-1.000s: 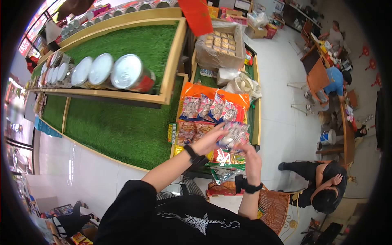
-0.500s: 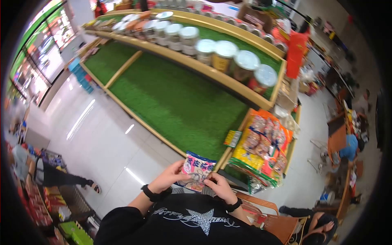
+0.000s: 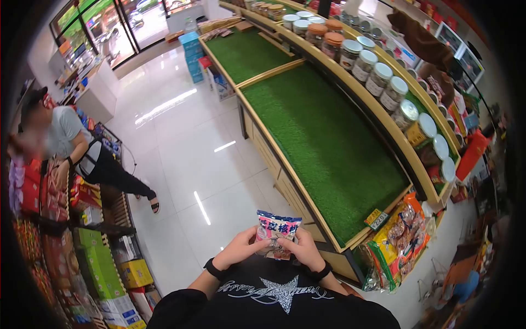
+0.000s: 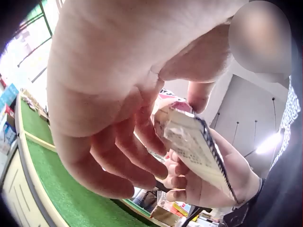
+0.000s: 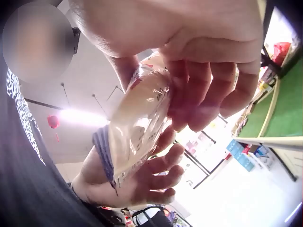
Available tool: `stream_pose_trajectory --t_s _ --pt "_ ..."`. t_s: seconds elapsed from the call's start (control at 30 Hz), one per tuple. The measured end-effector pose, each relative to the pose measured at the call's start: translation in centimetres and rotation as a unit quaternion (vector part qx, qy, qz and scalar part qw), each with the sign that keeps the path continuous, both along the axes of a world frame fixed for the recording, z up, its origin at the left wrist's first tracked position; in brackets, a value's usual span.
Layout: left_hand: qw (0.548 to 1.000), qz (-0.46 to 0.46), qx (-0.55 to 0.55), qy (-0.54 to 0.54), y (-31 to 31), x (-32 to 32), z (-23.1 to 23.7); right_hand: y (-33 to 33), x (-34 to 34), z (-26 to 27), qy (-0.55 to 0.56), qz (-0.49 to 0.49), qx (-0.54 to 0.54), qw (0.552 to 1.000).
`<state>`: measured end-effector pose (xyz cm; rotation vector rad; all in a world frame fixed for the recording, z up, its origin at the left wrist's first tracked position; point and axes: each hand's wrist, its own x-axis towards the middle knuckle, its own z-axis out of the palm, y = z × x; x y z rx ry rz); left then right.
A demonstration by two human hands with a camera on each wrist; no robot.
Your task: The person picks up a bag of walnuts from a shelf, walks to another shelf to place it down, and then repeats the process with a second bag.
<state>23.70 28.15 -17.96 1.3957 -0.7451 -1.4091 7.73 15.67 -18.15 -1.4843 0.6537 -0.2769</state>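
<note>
A small sealed snack packet point(image 3: 278, 226), pink and white with dark blue Chinese characters and crimped ends, is held upright before the chest in the head view. My left hand point(image 3: 239, 248) grips its left side with the thumb across the front. On the opposite side, my right hand point(image 3: 307, 251) pinches it the same way. Both wrist views show the packet edge-on, its pale back point(image 4: 194, 144) printed with small text and its clear film point(image 5: 142, 118) shiny, fingers curled behind it.
To the right runs a long display stand with green turf point(image 3: 329, 148) and jars point(image 3: 378, 79) on its upper tier. A large orange-yellow bag point(image 3: 402, 233) of similar packets lies at its near end beside a price tag point(image 3: 377, 219). Left, a person point(image 3: 68, 131) stands by stacked boxes point(image 3: 96, 257).
The packet has come from over the large bag to in front of the chest, with both hands holding it and its printed front showing. The head view has swung leftward.
</note>
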Motion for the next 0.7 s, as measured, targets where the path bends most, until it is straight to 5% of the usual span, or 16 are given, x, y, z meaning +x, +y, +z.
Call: stream_pose_trajectory --t_s 0.33,0.57,0.7 --pt "0.993 0.117 0.005 0.019 -0.4 2.7 -2.0 -3.3 6.4 -0.3 -0.007 0.110 -0.039 0.993" --pt "0.985 0.126 -0.010 -0.115 -7.2 7.9 -0.4 -10.2 11.7 0.7 -0.012 0.146 0.010 0.989" --pt "0.980 0.163 -0.037 -0.112 -12.2 9.9 0.8 -15.3 14.5 1.0 -0.043 0.146 -0.085 0.985"
